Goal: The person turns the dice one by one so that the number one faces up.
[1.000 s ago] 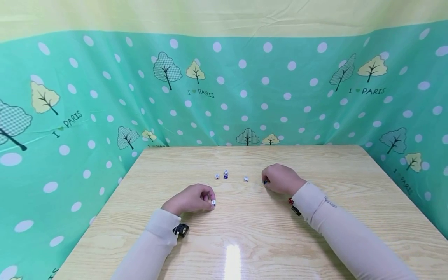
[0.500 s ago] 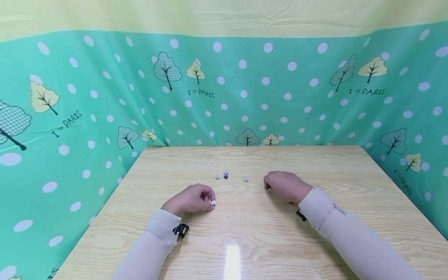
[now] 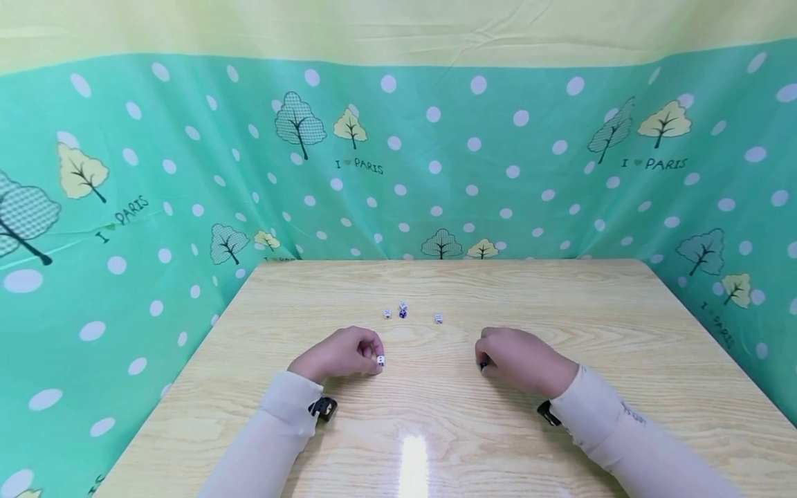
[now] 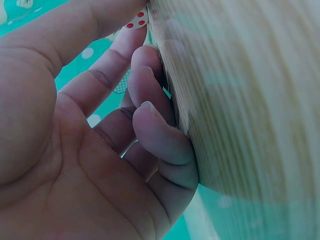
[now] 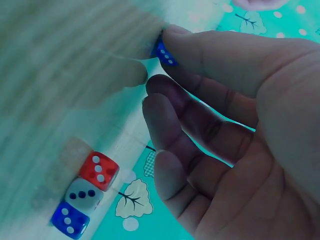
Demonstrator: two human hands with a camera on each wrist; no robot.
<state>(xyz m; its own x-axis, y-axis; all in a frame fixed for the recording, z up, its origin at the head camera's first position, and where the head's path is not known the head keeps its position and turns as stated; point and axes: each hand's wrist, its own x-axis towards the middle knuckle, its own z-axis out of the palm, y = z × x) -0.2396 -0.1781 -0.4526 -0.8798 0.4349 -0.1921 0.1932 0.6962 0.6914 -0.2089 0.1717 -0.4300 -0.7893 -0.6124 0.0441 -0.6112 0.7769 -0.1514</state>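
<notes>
Low on the wood table, my left hand (image 3: 342, 353) pinches a white die (image 3: 380, 360) between thumb and fingertips. Red pips show on that die (image 4: 136, 21) in the left wrist view, its upper part hidden by the fingers. My right hand (image 3: 523, 356) pinches a blue die (image 5: 166, 54) with white pips, mostly covered by the thumb. Past its lower fingers, the right wrist view shows a row of a red die (image 5: 100, 170), a pale die (image 5: 83, 193) with dark pips and another blue die (image 5: 70, 219). In the head view, hand and sleeve hide that row.
Farther back on the table (image 3: 311, 290) lie a white die (image 3: 387, 314), a second white die (image 3: 402, 305) with a dark blue die (image 3: 402, 314) right in front, and a third white die (image 3: 438, 318). Polka-dot cloth (image 3: 436, 187) borders the back and sides.
My right hand has drawn back toward me and slightly right, its die still between the fingers. The red die by its wrist is now hidden in the head view. My left hand stays put.
</notes>
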